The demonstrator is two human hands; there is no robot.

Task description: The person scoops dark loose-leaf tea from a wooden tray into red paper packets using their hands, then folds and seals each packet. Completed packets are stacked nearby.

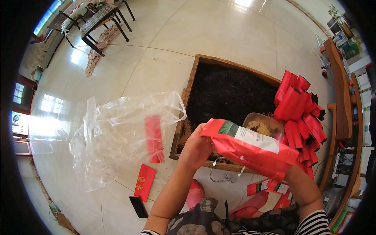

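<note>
A red packet (249, 147) with a green-and-white printed panel lies across both hands above the near edge of a wooden tray (192, 75). My left hand (197, 148) grips its left end. My right hand is mostly hidden behind the packet's right end, with the wrist showing below it. Dark loose material (232, 88), resembling tea leaves, fills much of the tray. A translucent plastic tub (277, 124) with some dark bits inside sits in the tray, partly covered by the packet. To the right, several red packets (293, 102) are heaped, some with dark open ends.
A clear plastic bag (117, 126) spreads over the tiled floor at left, a red packet (154, 138) showing through it. Nearby lie a red envelope (145, 182) and a black phone (138, 206). Flat red packets (277, 187) rest by my feet. Wooden furniture (337, 88) stands right, a woven chair (98, 19) far left.
</note>
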